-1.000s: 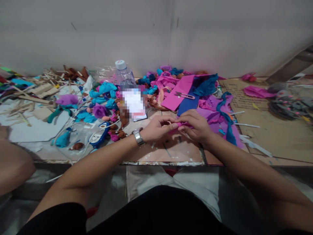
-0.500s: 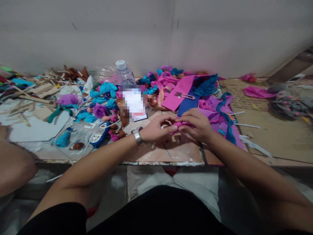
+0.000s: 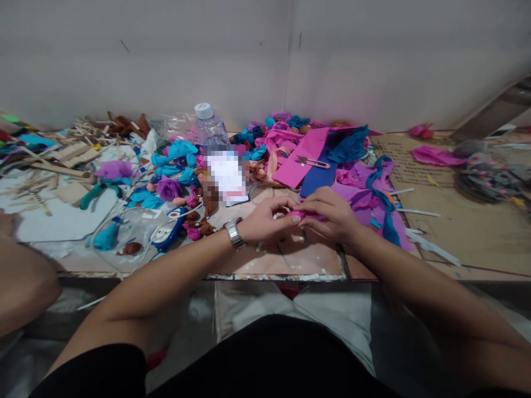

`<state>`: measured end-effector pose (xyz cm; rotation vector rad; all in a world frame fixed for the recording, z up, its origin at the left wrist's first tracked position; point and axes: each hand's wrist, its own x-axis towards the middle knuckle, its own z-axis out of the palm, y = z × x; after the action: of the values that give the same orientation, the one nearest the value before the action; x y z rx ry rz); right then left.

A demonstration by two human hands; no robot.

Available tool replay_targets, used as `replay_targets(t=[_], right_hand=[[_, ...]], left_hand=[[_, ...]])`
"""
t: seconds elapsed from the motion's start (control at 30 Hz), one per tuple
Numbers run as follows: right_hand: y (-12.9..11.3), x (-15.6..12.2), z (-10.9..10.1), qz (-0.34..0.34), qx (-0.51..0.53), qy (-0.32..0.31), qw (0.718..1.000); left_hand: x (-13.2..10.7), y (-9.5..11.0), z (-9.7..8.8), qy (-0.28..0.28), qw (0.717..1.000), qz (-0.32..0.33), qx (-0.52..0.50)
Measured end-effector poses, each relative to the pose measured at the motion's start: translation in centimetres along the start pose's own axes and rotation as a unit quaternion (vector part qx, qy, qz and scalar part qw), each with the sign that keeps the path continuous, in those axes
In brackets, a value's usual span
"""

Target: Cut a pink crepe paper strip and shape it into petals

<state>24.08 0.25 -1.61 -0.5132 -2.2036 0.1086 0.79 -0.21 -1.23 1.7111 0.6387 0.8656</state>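
Observation:
Between my two hands is a small piece of magenta crepe paper (image 3: 296,214), mostly covered by fingers. My left hand (image 3: 270,220), with a metal watch (image 3: 234,231) on its wrist, pinches the paper's left end between thumb and fingers. From the other side, my right hand (image 3: 332,214) grips it with closed fingertips that almost meet the left ones. Just beyond the hands lie a pink sheet (image 3: 296,160) and a dark blue sheet (image 3: 318,179). A pair of thread snips (image 3: 312,162) rests across them.
A phone (image 3: 227,176) and a clear bottle (image 3: 211,130) stand beyond my left hand, beside crumpled paper flowers (image 3: 169,188). Green-handled pliers (image 3: 91,196) and wood sticks lie at left. Cardboard (image 3: 468,221) covers the right side. Another person's arm (image 3: 25,276) shows at the left edge.
Both hands stay in about the same place. My right fingers have shifted slightly left and closed in on the magenta paper, which now shows less between the hands.

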Motion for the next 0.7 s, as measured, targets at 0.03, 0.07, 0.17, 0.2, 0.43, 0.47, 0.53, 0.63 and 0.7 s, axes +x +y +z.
replay_targets(t=[0.03,0.07,0.17,0.2,0.43,0.47,0.53,0.63,0.7], right_hand=[[-0.08,0.08,-0.04,0.004,0.000,0.002,1.000],[-0.16,0.18,-0.09,0.012,0.000,0.003,1.000],[-0.47,0.53,-0.27,0.046,0.001,0.008,0.999],[-0.57,0.65,-0.31,0.050,0.003,0.013,0.999],[-0.73,0.88,-0.33,0.022,0.017,0.036,0.999],[-0.68,0.85,-0.33,0.024,0.016,0.036,0.999],[-0.61,0.80,-0.37,0.023,0.013,0.038,0.999],[-0.68,0.84,-0.45,0.010,0.011,0.043,0.999],[-0.82,0.93,-0.51,0.006,0.012,0.046,0.999]], left_hand=[[0.02,-0.05,-0.04,0.003,1.000,-0.002,-0.005],[0.05,-0.06,-0.11,0.007,1.000,-0.001,-0.010],[0.19,0.11,-0.41,0.022,1.000,0.012,-0.017],[0.24,0.23,-0.51,0.025,0.999,0.020,-0.018],[0.40,0.76,-0.69,0.025,0.998,0.051,-0.036],[0.38,0.76,-0.70,0.025,0.998,0.050,-0.039],[0.34,0.75,-0.75,0.024,0.998,0.052,-0.038],[0.32,0.68,-0.81,0.020,0.998,0.057,-0.015],[0.30,0.62,-0.78,0.020,0.998,0.059,0.007]])
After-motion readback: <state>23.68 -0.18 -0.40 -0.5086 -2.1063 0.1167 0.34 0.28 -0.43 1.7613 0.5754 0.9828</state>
